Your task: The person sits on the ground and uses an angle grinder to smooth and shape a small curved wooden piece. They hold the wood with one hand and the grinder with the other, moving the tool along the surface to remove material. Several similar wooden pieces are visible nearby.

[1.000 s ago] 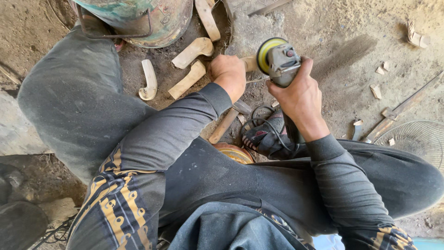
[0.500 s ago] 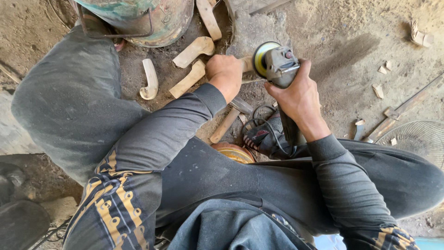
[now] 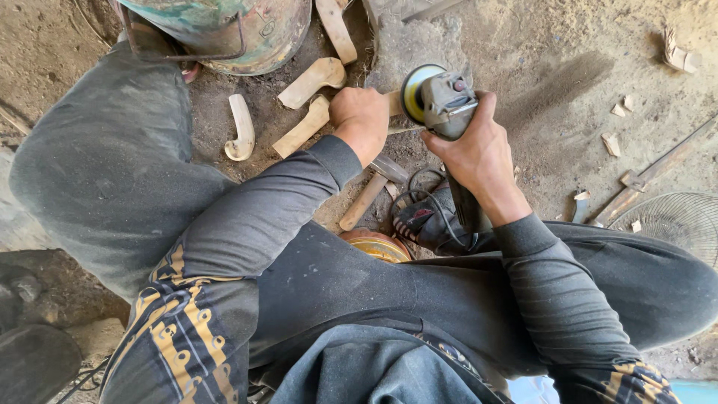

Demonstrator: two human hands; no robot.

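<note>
My right hand [image 3: 479, 153] grips a grey angle grinder [image 3: 447, 105] whose yellow-rimmed disc [image 3: 413, 91] stands on edge. The disc touches a small pale wooden piece [image 3: 394, 103] that my left hand [image 3: 360, 118] holds closed in its fist just to the left. Most of that piece is hidden by my fingers. Both arms wear dark long sleeves, and I sit on the dusty ground with my knees spread.
Carved curved wooden handles [image 3: 310, 82] [image 3: 241, 129] lie left of my hands. A rusty green metal drum [image 3: 224, 30] stands at the top. A hammer [image 3: 370, 194] and the grinder's cable [image 3: 419, 202] lie between my legs. A fan grille [image 3: 673, 221] and wood scraps [image 3: 612, 142] are right.
The grinder and my right hand have shifted slightly left, bringing the disc closer against the wooden piece. My left hand has stayed put.
</note>
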